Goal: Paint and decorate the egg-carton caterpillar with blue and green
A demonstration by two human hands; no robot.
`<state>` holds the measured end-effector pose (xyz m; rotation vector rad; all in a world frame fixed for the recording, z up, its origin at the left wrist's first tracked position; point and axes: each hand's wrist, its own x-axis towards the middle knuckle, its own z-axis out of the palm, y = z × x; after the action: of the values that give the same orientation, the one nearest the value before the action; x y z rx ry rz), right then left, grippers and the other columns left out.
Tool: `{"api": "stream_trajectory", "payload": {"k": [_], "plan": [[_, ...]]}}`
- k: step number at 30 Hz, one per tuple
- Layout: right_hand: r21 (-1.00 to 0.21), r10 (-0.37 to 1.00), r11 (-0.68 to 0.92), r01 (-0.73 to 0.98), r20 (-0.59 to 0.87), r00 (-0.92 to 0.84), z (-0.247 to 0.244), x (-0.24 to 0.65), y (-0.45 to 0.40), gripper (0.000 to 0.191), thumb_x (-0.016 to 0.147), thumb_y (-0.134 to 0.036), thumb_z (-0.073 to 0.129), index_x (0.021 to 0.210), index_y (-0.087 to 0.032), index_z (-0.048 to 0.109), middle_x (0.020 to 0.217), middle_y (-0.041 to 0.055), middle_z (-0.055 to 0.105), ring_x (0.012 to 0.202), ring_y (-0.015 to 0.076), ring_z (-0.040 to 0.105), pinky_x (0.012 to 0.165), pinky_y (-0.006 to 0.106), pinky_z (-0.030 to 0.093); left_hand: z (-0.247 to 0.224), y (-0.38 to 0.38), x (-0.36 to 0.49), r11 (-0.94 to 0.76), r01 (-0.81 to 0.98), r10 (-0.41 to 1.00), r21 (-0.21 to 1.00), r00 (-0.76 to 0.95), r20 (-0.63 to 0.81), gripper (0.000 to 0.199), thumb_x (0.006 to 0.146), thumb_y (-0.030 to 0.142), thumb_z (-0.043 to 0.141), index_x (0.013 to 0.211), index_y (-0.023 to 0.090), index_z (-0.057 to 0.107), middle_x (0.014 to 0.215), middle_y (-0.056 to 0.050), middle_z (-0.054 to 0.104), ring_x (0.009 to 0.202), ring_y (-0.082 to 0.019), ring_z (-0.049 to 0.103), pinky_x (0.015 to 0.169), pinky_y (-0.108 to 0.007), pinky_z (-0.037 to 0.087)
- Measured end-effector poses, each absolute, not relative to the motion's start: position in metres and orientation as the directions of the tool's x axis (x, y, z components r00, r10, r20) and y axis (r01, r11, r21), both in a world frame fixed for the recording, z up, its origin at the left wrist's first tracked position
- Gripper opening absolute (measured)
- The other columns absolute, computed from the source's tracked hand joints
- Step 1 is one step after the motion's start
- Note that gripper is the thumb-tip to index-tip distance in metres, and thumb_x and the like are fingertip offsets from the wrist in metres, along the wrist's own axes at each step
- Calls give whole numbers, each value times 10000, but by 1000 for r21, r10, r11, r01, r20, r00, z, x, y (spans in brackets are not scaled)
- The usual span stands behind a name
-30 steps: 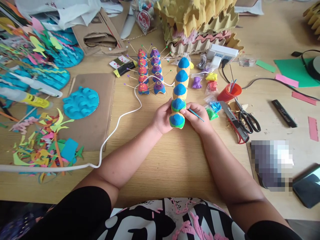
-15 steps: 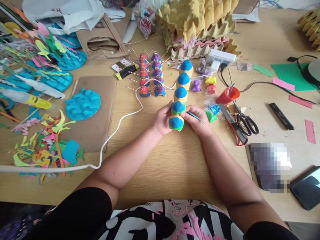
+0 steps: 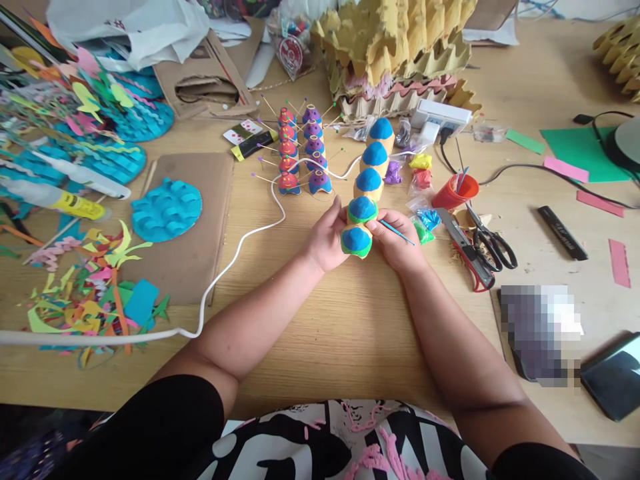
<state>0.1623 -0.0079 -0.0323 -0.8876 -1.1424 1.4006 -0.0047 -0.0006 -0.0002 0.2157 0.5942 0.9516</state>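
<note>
A strip cut from an egg carton (image 3: 369,181) is raised off the table, its row of cups pointing away from me. Blue clay caps top the cups, and green clay rings the two nearest ones. My left hand (image 3: 330,239) is closed on the strip's left side near the close end. On the other side my right hand (image 3: 399,241) grips the strip with its fingertips. A thin blue modelling tool (image 3: 397,232) also sticks out of that hand. The far fingers of both hands are hidden behind the strip.
Finished red carton figures (image 3: 289,150) and purple ones (image 3: 315,147) stand behind. Clay packets (image 3: 423,232), an orange cup (image 3: 455,192), a utility knife (image 3: 467,250) and scissors (image 3: 491,240) lie to the right. A white cable (image 3: 240,247) crosses the left side near paper scraps (image 3: 95,287).
The strip has tilted, its far end swinging right and its near end rising slightly. Both hands keep their hold, and the blue tool has shifted a little to the right.
</note>
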Motion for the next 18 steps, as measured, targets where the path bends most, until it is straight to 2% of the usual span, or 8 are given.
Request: {"api": "stream_trajectory", "payload": {"k": [3,7,12,18], "plan": [[-949,989,17,-316,62,-136,-37,163,-6,334,789,-549,1000,877,-280,822,849,-35,805,831,165,727,850,305,615,-3,-2,-4,562,-683,826,466,445,-345,554,1203,483,388,983,167,786,861,-36,802,724,-132,738,653,-246,593],[-950,993,-16,-313,23,-119,-39,163,-5,405,739,-589,1018,855,-274,792,819,-36,795,816,177,739,828,313,637,-1,-4,-2,559,-628,828,541,452,-332,495,1197,473,432,1023,184,795,830,-35,784,670,-131,682,585,-241,499],[-945,994,-22,-327,13,-105,-38,163,-5,420,727,-599,1021,867,-280,787,829,-34,803,852,196,767,868,338,655,-2,-5,-1,526,-612,849,591,421,-319,462,1164,526,528,1021,182,800,822,-48,772,694,-149,646,637,-267,459],[-929,994,-29,-368,11,-107,-37,161,-6,385,750,-581,1016,872,-276,815,846,-35,823,795,171,745,817,323,636,-13,-2,-2,488,-616,865,619,433,-253,378,1168,378,538,1042,163,822,910,-70,806,750,-158,675,636,-261,447]]}}
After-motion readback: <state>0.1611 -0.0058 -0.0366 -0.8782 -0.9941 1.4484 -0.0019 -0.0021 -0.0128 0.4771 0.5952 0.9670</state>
